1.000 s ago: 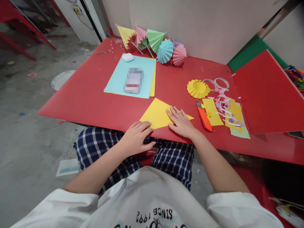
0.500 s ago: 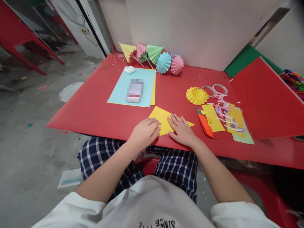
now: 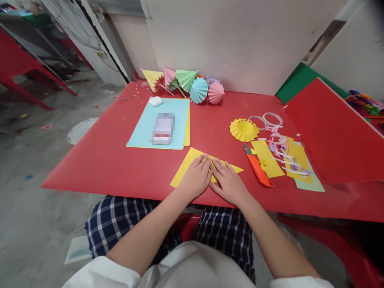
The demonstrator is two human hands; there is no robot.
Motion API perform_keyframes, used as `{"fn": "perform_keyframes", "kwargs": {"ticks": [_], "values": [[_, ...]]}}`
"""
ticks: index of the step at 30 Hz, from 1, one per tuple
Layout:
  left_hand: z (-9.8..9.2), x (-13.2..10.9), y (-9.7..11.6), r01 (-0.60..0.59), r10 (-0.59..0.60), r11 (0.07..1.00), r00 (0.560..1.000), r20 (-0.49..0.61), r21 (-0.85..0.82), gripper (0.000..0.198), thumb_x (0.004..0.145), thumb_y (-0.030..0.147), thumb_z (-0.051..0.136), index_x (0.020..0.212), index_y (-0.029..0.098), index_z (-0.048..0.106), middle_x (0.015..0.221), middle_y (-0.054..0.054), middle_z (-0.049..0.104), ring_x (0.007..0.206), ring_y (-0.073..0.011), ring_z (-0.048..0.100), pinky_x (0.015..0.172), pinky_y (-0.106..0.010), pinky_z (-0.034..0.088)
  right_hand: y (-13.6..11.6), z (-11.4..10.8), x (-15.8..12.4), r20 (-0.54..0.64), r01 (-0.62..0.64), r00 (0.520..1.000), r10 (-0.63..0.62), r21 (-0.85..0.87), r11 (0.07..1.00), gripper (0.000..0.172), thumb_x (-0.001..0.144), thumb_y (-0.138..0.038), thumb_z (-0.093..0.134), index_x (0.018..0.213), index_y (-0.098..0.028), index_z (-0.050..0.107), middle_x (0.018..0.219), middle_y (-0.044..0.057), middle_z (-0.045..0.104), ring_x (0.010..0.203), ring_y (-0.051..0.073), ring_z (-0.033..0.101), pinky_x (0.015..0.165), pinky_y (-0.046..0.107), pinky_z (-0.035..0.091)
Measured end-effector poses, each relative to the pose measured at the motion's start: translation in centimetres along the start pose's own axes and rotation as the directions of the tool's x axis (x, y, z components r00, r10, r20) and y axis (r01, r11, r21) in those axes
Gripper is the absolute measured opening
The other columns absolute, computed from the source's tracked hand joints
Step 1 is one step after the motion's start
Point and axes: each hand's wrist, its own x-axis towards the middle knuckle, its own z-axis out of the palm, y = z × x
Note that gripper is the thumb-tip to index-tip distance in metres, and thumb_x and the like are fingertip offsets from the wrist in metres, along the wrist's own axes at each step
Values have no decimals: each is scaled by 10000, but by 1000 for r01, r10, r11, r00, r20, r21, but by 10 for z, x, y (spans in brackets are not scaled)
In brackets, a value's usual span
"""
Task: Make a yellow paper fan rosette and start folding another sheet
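Note:
A folded sheet of yellow paper (image 3: 184, 165) lies on the red table near its front edge, with one pointed corner to the right. My left hand (image 3: 196, 175) rests flat on its middle, fingers stretched out. Beside it my right hand (image 3: 228, 181) presses flat on the right part, fingers spread. The two hands touch or nearly touch at the thumbs and cover much of the paper. To the right of my right hand lies an orange box cutter (image 3: 258, 170) with its blade end pointing away from me.
Blue paper (image 3: 138, 134) with a phone (image 3: 163, 129) lies left. Small paper umbrellas (image 3: 186, 80) line the back. At right are a pleated yellow paper ring (image 3: 244, 130), tape rolls (image 3: 272, 119), yellow scraps (image 3: 270, 162) and a raised red board (image 3: 339, 136).
My left hand has slid right across the paper to beside my right hand, uncovering the paper's left corner. My right hand stays on the right part. The camera view has shifted slightly.

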Motion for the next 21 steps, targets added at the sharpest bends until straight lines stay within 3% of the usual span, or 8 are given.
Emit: {"fn": "perform_keyframes", "kwargs": {"ticks": [3, 10, 21], "values": [[3, 1, -2, -21, 21, 1000, 999, -38, -9, 400, 873, 159, 298, 1214, 27, 458, 1289, -199, 461, 1277, -241, 337, 1044, -431, 324, 1, 0, 0, -2, 7, 1000, -7, 5, 1000, 618, 873, -478, 334, 1371, -117, 283, 1429, 104, 286, 1334, 211, 222, 1091, 444, 221], [3, 2, -2, 11, -18, 998, 994, -110, -63, 366, 853, 145, 329, 1171, 71, 494, 1192, -185, 513, 1178, -271, 443, 979, -473, 403, 1, 1, 0, 16, 7, 1000, -7, 16, 1000, 612, 879, -477, 319, 1373, -117, 281, 1431, 92, 282, 1337, 211, 213, 1092, 440, 231], [0, 5, 0, 70, -75, 993, 996, -49, -90, 380, 875, 183, 322, 1212, 69, 457, 1251, -180, 474, 1213, -271, 401, 1001, -459, 385, 0, 5, 0, 42, -27, 999, 27, -2, 1000, 613, 881, -485, 296, 1350, -91, 328, 1428, 86, 284, 1333, 210, 225, 1097, 412, 227]]}}
